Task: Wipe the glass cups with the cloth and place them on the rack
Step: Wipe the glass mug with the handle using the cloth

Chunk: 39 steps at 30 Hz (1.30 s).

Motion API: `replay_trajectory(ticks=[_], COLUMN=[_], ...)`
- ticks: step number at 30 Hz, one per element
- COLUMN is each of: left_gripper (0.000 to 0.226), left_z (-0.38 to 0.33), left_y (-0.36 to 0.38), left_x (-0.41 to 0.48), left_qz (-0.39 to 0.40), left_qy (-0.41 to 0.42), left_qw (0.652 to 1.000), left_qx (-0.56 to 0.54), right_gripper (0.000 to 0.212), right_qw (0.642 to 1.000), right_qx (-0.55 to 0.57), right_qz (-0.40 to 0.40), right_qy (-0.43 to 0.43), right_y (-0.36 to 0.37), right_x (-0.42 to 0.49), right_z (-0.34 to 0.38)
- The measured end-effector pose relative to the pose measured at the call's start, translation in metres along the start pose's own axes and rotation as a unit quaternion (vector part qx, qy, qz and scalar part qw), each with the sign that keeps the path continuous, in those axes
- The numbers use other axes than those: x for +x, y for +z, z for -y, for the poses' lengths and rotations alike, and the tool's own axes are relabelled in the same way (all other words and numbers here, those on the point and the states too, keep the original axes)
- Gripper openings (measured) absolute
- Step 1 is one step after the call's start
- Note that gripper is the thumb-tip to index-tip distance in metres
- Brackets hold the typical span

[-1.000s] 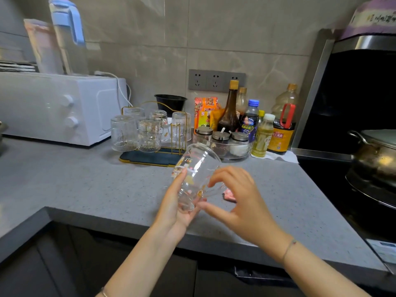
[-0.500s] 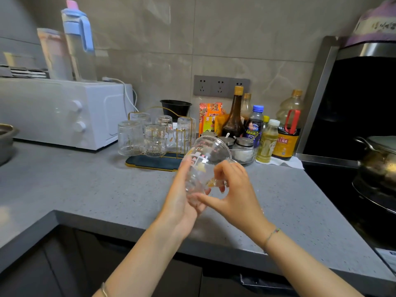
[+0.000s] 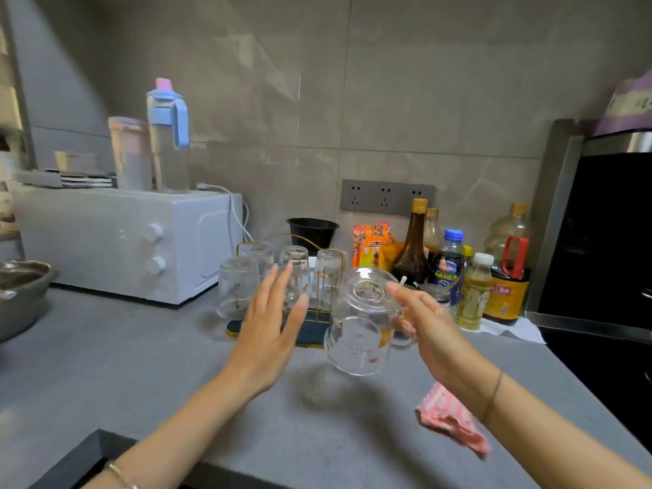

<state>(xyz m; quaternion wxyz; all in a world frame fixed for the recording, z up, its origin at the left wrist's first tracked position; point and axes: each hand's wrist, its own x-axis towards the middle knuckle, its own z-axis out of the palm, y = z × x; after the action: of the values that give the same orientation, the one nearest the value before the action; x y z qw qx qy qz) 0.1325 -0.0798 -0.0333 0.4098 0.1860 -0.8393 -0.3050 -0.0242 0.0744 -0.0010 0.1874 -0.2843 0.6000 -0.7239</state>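
A: Left hand [image 3: 271, 330]?
B: Spread flat, fingers straight, holding nothing. Hovering before the rack [image 3: 314, 330], just left of the cup [image 3: 363, 322], not touching it.
A: Right hand [image 3: 434, 333]?
B: Clamped on the cup at the handle side, forefinger laid over the top. Other fingers blurred behind the glass.
A: Cup itself?
B: Held in the air above the counter [image 3: 141, 365], upside down and tilted, by the rack's right end.
A: Cloth [image 3: 455, 421]?
B: Lying crumpled on the counter, beneath the right wrist.
A: Rack?
B: Loaded with other cups [image 3: 238, 291], upturned. Beside the microwave [image 3: 106, 241], with bottles [image 3: 448, 266] to the right.
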Motion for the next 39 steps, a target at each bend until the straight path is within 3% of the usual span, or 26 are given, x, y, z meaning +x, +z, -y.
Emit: replay_trajectory(ticks=[3,6,11,14,16,18,24,33,39], left_gripper=[0.087,0.084,0.071,0.071,0.07,0.07,0.067,0.064,0.061], left_z=[0.029,0.056,0.085,0.095,0.101,0.107,0.112,0.113,0.115], left_y=[-0.007,0.001,0.022,0.033,0.043,0.051,0.058,0.061,0.061], left_x=[0.047,0.069,0.071,0.065,0.059,0.054,0.054,0.054,0.055], left_qz=[-0.017,-0.047,-0.123,-0.155,-0.157,-0.155,-0.153,-0.138,-0.145], left_qy=[0.097,0.126,0.096,0.075,0.061,0.056,0.062,0.066,0.067], left_qw=[0.972,0.952,0.962,0.964,0.965,0.965,0.965,0.967,0.969], left_qx=[0.212,0.274,0.223,0.203,0.199,0.205,0.204,0.205,0.189], right_gripper=[0.063,0.054,0.063,0.038,0.024,0.024,0.057,0.018,0.027], right_qw=[1.0,1.0,0.999,1.0,1.0,0.999,0.996,0.992,0.991], right_qx=[-0.004,-0.004,-0.017,-0.023,-0.022,-0.03,-0.051,-0.063,-0.069], right_qz=[-0.003,-0.001,-0.025,-0.019,-0.015,-0.016,0.004,0.008,0.031], right_qy=[-0.005,-0.008,-0.024,0.004,0.011,0.022,0.069,0.111,0.106], right_y=[0.014,0.031,0.055,0.06,0.062,0.064,0.063,0.057,0.059], right_x=[0.025,0.051,0.082,0.098,0.106,0.114,0.129,0.133,0.13], right_z=[0.017,0.031,0.035,0.028,0.022,0.013,-0.006,-0.036,-0.046])
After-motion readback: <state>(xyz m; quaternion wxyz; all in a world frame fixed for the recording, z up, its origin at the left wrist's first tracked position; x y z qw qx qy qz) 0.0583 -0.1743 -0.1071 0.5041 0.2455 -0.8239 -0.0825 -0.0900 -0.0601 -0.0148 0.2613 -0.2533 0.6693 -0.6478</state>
